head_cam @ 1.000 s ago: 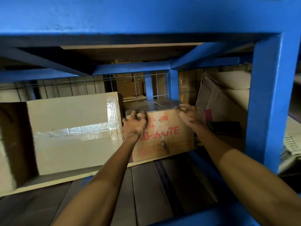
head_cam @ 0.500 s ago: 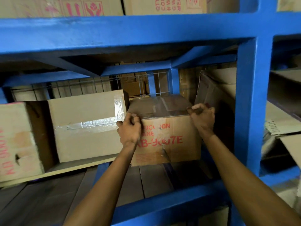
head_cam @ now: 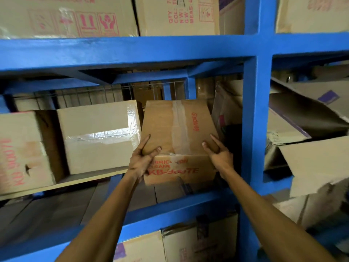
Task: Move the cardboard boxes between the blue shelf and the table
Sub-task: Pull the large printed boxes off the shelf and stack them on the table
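Note:
A brown cardboard box [head_cam: 179, 129] with red print and clear tape along its top sits in the middle bay of the blue shelf [head_cam: 253, 118]. Its top face tilts toward me. My left hand [head_cam: 143, 159] grips the box's near left top corner, thumb on the top face and fingers on the left side. My right hand [head_cam: 219, 154] grips the near right top corner, fingers spread over the edge. The box's underside is hidden.
A taped pale box [head_cam: 98, 135] stands just left of the held box, and another printed box [head_cam: 20, 150] is further left. Crumpled cardboard [head_cam: 226, 114] leans at the right by the blue upright. More boxes [head_cam: 177, 14] fill the shelf above and the one below.
The box has come forward and tipped so its taped top faces me. My view has risen, showing the upper shelf. Both hands have shifted to the box's near top corners.

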